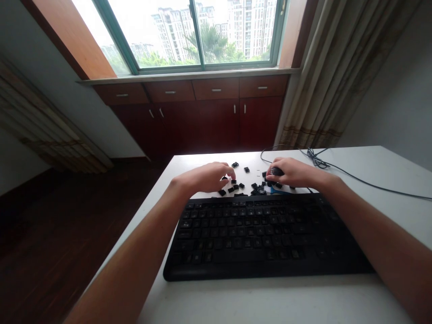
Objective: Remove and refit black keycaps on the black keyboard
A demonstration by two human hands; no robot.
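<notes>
Beyond the keyboard's back edge, my left hand [212, 176] is lowered over the table with fingers bent and the thumb apart. One fingertip is at a loose black keycap [233, 181]. My right hand [289, 172] is closed round a small black rounded object [277, 171], whose kind I cannot make out. Under and between both hands lie several more keycaps [254, 186], scattered and partly piled. A blue brush [278, 191] with pale bristles lies just below my right hand. Nearer to me is a black keyboard [236, 231], with some keys seemingly off; my right forearm covers its right end.
The white table [256, 297] carries everything, and its left edge drops to a dark floor [67, 229]. A black cable [315, 159] is bundled at the back right and trails off to the right. Behind stand red-brown cabinets [216, 123] beneath a window [202, 33].
</notes>
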